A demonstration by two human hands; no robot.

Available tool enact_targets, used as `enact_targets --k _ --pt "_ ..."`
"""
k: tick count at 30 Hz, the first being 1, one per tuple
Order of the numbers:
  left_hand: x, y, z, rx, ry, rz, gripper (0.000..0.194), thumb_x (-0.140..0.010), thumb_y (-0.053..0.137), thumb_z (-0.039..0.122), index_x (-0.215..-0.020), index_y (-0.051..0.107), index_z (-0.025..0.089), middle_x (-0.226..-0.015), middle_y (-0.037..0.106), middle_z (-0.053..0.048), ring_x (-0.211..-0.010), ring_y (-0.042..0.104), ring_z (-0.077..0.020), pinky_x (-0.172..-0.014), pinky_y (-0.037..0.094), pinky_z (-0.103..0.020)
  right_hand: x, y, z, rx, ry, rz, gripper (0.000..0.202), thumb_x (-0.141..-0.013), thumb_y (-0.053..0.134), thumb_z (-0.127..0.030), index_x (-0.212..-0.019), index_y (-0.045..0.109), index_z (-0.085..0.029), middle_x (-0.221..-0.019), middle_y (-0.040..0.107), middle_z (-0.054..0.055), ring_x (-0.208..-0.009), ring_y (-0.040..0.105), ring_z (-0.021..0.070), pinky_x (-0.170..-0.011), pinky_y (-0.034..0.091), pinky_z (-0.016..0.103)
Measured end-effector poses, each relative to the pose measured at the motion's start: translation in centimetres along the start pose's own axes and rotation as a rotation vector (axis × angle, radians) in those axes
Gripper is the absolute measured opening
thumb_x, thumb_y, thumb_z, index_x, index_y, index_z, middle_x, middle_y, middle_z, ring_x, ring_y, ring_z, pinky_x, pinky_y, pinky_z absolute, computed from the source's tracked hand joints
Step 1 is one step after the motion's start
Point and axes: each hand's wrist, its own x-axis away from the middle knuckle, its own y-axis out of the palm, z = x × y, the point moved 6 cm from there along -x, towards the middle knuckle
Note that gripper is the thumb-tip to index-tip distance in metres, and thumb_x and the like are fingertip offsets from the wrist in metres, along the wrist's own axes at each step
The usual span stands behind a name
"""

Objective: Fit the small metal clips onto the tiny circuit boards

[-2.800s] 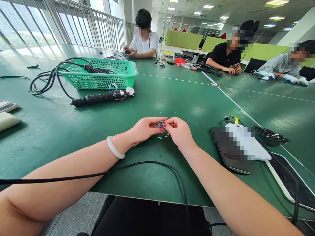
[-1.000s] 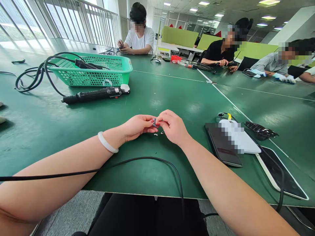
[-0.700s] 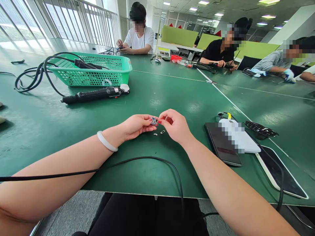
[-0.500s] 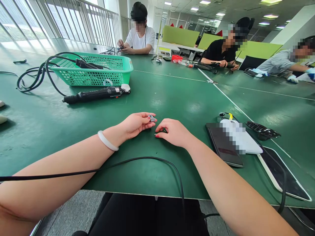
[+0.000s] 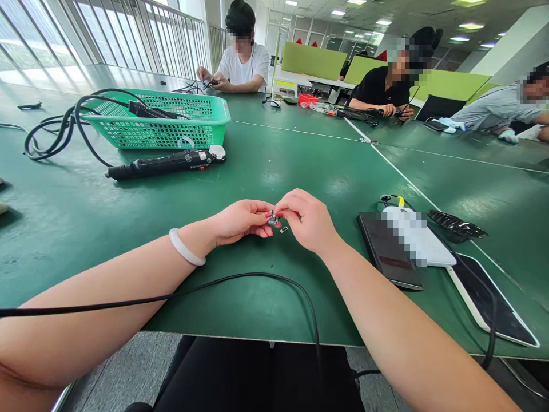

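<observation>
A small grey metal part [image 5: 273,220] is pinched between the thumb and fingers of my left hand [image 5: 240,222], just above the table. My right hand [image 5: 306,220] has come up against it, thumb and forefinger closed together at the part's upper side. Whatever those right fingertips grip is too small to make out. Beneath the hands, a tiny flat rectangular piece [image 5: 283,229] with a light rim lies on the green table [image 5: 240,309].
A black electric screwdriver [image 5: 163,164] lies before a green basket [image 5: 158,129] with coiled cable. To the right are a black phone [image 5: 388,252], a white device [image 5: 416,234] and a white-edged tablet [image 5: 493,300]. A black cable [image 5: 240,276] crosses my left forearm. Several people sit across the table.
My right hand has risen from the table and moved left to the metal part. My left hand has shifted slightly right. The tiny rectangular piece now shows uncovered on the table.
</observation>
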Motion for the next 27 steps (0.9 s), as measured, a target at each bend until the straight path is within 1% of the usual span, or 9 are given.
enact_targets --k 5,9,11,13,16,18,21,23,27 --pt "0.0 0.1 -0.1 0.027 0.000 -0.061 0.008 -0.083 0.059 0.014 -0.080 0.065 0.010 -0.071 0.065 -0.004 -0.054 0.057 -0.0057 -0.054 0.048 -0.016 0.2 0.0 -0.1 0.001 -0.005 0.033 0.023 -0.086 0.051 -0.019 -0.077 0.070 -0.027 -0.081 0.060 0.000 -0.072 0.056 0.0122 -0.066 0.044 0.027" --pt "0.1 0.2 0.0 0.079 -0.015 -0.044 0.012 -0.084 0.053 0.008 -0.082 0.065 0.010 -0.073 0.064 -0.005 -0.055 0.058 -0.0056 -0.055 0.049 -0.016 0.2 -0.5 0.2 -0.043 0.061 0.097 0.020 -0.086 0.054 -0.023 -0.079 0.071 -0.027 -0.081 0.061 0.001 -0.070 0.055 0.0127 -0.064 0.043 0.028" --pt "0.0 -0.2 0.2 0.123 0.015 0.036 0.015 -0.084 0.051 0.006 -0.089 0.065 0.010 -0.077 0.065 -0.005 -0.058 0.060 -0.0058 -0.058 0.051 -0.016 0.2 -0.7 0.5 -0.053 0.101 0.120 0.019 -0.086 0.053 -0.025 -0.080 0.071 -0.025 -0.081 0.062 0.001 -0.070 0.055 0.0135 -0.064 0.043 0.029" --pt "-0.1 -1.2 0.4 0.168 0.065 0.173 0.018 -0.084 0.050 0.004 -0.095 0.063 0.010 -0.080 0.065 -0.005 -0.062 0.062 -0.0064 -0.062 0.052 -0.017 0.2 -0.5 1.1 -0.040 0.148 0.092 0.019 -0.086 0.053 -0.025 -0.079 0.071 -0.024 -0.079 0.062 0.001 -0.067 0.053 0.0131 -0.063 0.042 0.029" --pt "-0.2 -2.7 0.4 0.205 0.113 0.381 0.018 -0.082 0.053 0.002 -0.096 0.062 0.009 -0.084 0.065 -0.006 -0.067 0.062 -0.0072 -0.070 0.054 -0.020 0.3 1.2 1.9 0.030 0.219 -0.102 0.012 -0.081 0.060 -0.027 -0.077 0.071 -0.024 -0.079 0.062 0.000 -0.065 0.052 0.0120 -0.062 0.041 0.028" --pt "-0.2 -3.2 0.3 0.206 0.113 0.460 0.018 -0.080 0.054 0.001 -0.095 0.062 0.008 -0.085 0.065 -0.007 -0.067 0.061 -0.0073 -0.074 0.054 -0.022 0.5 2.7 2.0 0.102 0.227 -0.230 0.011 -0.077 0.065 -0.030 -0.083 0.072 -0.024 -0.081 0.062 0.000 -0.068 0.053 0.0126 -0.062 0.040 0.028" --pt "-0.2 -3.5 0.2 0.201 0.101 0.511 0.023 -0.081 0.053 0.001 -0.102 0.060 0.008 -0.081 0.065 -0.007 -0.068 0.061 -0.0078 -0.075 0.053 -0.023 0.4 4.2 1.7 0.188 0.211 -0.283 0.017 -0.080 0.063 -0.032 -0.092 0.071 -0.023 -0.086 0.063 0.002 -0.075 0.056 0.0142 -0.064 0.040 0.028" --pt "-0.1 -3.4 0.2 0.198 0.103 0.521 0.025 -0.083 0.051 0.001 -0.106 0.059 0.008 -0.079 0.064 -0.006 -0.069 0.061 -0.0081 -0.076 0.052 -0.024 0.3 4.6 1.3 0.229 0.213 -0.271 0.015 -0.083 0.057 -0.027 -0.085 0.071 -0.022 -0.084 0.063 0.002 -0.074 0.056 0.0140 -0.062 0.039 0.027" --pt "-0.1 -3.2 0.2 0.168 0.118 0.506 0.021 -0.083 0.051 0.002 -0.101 0.062 0.008 -0.079 0.064 -0.005 -0.069 0.061 -0.0079 -0.084 0.050 -0.027 0.0 3.6 0.9 0.200 0.213 -0.142 0.017 -0.084 0.054 -0.022 -0.076 0.069 -0.021 -0.079 0.063 0.002 -0.071 0.055 0.0134 -0.063 0.039 0.027"
